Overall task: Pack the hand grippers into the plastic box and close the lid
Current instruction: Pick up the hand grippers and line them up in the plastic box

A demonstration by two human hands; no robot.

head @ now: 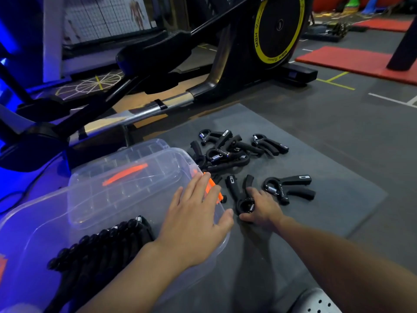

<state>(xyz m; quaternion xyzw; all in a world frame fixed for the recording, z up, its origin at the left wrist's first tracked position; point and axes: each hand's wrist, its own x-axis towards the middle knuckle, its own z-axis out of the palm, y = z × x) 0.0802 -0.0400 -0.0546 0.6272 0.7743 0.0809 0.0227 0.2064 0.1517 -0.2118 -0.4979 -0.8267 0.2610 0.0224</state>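
Note:
A clear plastic box [40,224] sits on the floor at the left, with several black hand grippers [101,249] lined up inside. Its clear lid [126,184] with an orange handle lies tilted over the box's far part. My left hand [194,220] rests flat on the box's right rim, fingers straight, next to an orange latch [212,185]. My right hand [261,207] grips the spring end of a black hand gripper [239,193] lying on the grey mat [338,199]. Another gripper [288,188] lies just right of it. A pile of several grippers [225,150] lies farther back.
An elliptical trainer [180,64] with a yellow-rimmed flywheel [279,28] stands behind the box and mat. Red mats [352,62] lie at the far right. A grey perforated shoe [316,301] shows at the bottom edge.

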